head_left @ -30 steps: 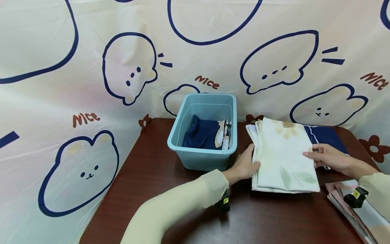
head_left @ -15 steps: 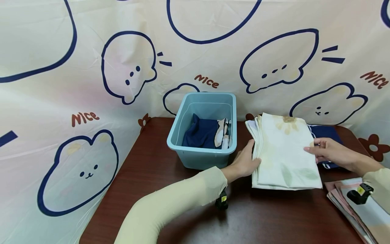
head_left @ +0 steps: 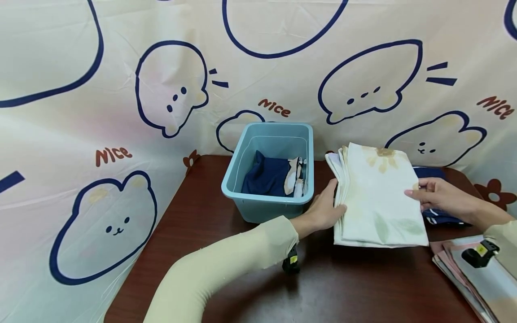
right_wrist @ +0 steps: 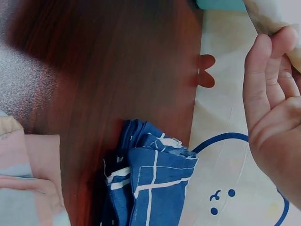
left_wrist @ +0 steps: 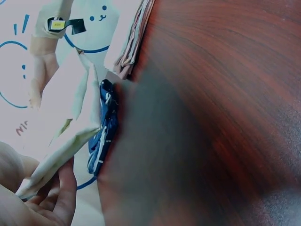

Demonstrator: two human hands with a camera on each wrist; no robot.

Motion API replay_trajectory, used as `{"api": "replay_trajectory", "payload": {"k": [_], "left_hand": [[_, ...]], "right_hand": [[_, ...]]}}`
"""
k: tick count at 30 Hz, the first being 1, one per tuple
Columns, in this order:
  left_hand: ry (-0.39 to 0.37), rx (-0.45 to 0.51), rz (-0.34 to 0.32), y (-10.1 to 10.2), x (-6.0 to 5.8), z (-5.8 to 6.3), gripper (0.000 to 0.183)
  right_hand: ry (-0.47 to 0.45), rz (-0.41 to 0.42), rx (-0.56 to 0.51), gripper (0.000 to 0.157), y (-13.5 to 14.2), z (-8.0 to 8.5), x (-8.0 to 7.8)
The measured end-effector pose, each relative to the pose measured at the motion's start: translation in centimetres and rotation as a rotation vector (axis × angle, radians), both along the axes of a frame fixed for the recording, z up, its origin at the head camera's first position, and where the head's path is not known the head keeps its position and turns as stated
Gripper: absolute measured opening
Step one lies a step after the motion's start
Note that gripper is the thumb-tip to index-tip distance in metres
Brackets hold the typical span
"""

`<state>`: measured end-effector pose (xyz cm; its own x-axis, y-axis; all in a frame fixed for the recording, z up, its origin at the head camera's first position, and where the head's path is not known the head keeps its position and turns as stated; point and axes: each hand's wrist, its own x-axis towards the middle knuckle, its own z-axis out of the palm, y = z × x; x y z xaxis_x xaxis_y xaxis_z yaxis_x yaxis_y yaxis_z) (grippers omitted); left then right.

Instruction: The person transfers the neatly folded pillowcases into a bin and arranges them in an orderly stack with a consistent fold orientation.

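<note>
A folded white cloth (head_left: 379, 197) with a pale flower and leaf print is held between both hands, above the right part of the table. The left hand (head_left: 321, 211) grips its layered left edge, thumb on the front and fingers behind, as the left wrist view also shows. On the opposite edge, the right hand (head_left: 444, 197) pinches the cloth between thumb and fingers. Behind and below that hand lies a folded navy cloth (right_wrist: 160, 174) with white lines, partly hidden by the white one in the head view.
A light blue bin (head_left: 268, 199) with navy and patterned cloths in it stands left of the held cloth. At the right front lies a folded pink and grey cloth (head_left: 464, 264), under the right forearm. A printed sheet (head_left: 177, 148) hangs behind the brown table (head_left: 258, 287).
Both hands have raised the white cloth slightly, its top edge rising in the head view. The right hand has shifted a little right and up, and more of the navy cloth's lined edge shows.
</note>
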<state>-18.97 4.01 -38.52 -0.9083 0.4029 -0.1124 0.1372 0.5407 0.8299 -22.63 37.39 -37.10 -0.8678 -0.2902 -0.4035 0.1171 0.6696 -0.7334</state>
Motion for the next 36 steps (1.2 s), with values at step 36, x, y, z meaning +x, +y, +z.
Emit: {"api": "replay_trajectory", "payload": {"k": [36], "left_hand": [[0.025, 0.100, -0.102, -1.8, -2.1, 7.1, 0.072]], "right_hand": [[0.136, -0.013, -0.052, 0.027, -1.1, 4.4, -1.3]]}}
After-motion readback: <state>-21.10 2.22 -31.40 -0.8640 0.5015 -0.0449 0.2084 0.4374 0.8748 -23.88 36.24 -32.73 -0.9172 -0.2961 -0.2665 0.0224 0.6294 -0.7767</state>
